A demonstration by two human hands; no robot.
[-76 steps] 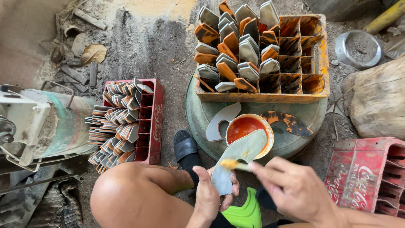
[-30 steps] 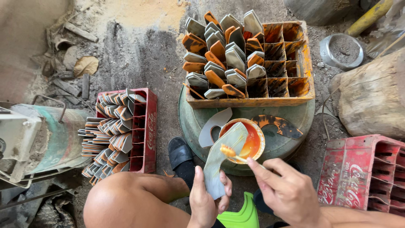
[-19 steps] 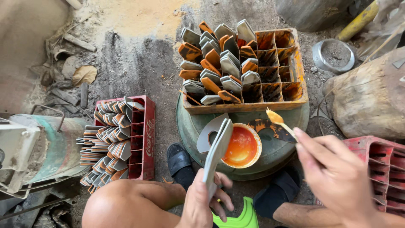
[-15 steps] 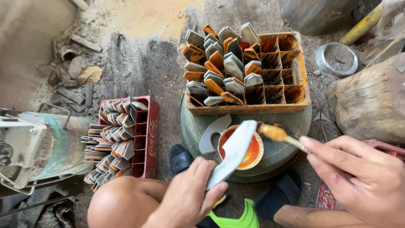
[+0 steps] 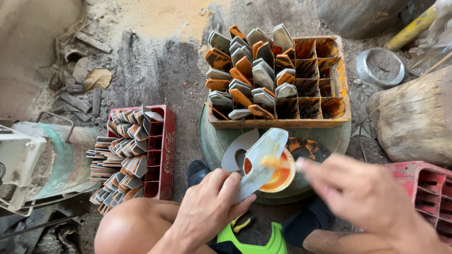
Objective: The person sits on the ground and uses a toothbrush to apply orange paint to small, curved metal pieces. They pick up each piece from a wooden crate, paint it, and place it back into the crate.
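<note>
behind left hand (image 5: 207,207) gripping grey sole piece (image 5: 260,160): glue bowl (image 5: 278,173), divided crate (image 5: 325,108).

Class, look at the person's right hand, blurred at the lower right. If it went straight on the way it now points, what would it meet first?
Probably the grey curved piece held by the left hand, over the bowl of orange paint. The right hand points left towards it, though blur leaves depth uncertain.

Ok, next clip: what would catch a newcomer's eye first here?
Probably the orange-stained wooden crate at top centre, half filled with upright grey and orange pieces. Below it, the left hand holds a grey curved piece over a bowl of orange paint, while the blurred right hand moves beside it.
</note>
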